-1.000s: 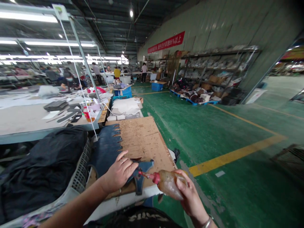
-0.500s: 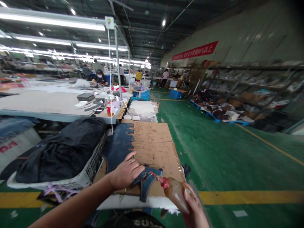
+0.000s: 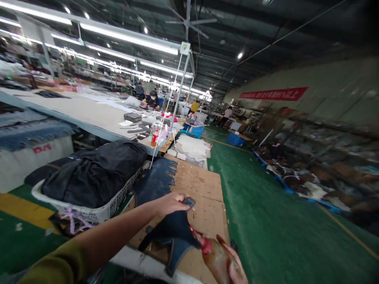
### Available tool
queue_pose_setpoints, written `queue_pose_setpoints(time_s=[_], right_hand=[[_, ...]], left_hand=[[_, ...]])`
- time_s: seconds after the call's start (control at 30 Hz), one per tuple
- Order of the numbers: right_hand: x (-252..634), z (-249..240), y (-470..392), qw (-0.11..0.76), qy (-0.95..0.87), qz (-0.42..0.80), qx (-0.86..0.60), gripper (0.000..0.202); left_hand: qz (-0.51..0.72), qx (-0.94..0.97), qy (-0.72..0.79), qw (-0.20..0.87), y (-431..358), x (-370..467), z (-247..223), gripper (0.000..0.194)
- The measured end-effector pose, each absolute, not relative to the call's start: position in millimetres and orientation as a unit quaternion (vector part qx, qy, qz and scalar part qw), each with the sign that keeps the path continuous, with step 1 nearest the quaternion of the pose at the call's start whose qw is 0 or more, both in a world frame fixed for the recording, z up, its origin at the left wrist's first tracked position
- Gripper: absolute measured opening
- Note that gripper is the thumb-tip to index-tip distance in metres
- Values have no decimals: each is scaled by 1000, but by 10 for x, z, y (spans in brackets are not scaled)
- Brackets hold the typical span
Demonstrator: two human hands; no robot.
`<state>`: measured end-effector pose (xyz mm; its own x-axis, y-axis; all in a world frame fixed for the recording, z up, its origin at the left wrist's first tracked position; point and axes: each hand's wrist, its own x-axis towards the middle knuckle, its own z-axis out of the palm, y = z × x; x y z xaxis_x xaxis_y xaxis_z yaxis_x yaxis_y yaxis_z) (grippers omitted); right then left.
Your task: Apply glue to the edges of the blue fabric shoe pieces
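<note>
Right hand (image 3: 237, 269) wraps around a bottle (image 3: 215, 258); left hand (image 3: 174, 202) pinches the far tip of a blue piece (image 3: 175, 227).
The bottle's long axis slants far-left, nozzle (image 3: 195, 235) at the piece's right edge, contact unclear; cardboard (image 3: 204, 187) lies beneath, a basket (image 3: 114, 205) left, green floor (image 3: 251, 197) right.

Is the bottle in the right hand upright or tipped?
Tipped: the bottle slants in the right hand, its red nozzle pointing toward the dark blue piece. Whether the tip touches, I cannot tell.
</note>
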<state>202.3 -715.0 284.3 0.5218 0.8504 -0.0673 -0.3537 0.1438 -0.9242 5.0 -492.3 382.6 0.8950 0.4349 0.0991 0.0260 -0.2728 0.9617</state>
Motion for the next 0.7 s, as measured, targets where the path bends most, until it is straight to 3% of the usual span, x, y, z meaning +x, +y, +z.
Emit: queue_pose_setpoints(time_s=[0.1,0.27,0.47,0.6,0.7], right_hand=[[1841,3013,-6949,709,-291,424,-482,49],[1726,3194,-6613,626,-383,474,-487,58],[1640,3205,-6334,582,-338,575,-465,73],[1563,3180,-6290,612,-272,601,-436,68],[1525,3123,-6299,632,-209,614,-424,57]], left_hand=[[120,760,129,625,-4827,161,3912,31],[61,741,113,659,-4731,434,3959,36],[65,724,156,669,-4493,647,3883,33],[109,687,229,681,-4146,291,3566,41],[98,647,255,712,-4172,-240,3125,61]])
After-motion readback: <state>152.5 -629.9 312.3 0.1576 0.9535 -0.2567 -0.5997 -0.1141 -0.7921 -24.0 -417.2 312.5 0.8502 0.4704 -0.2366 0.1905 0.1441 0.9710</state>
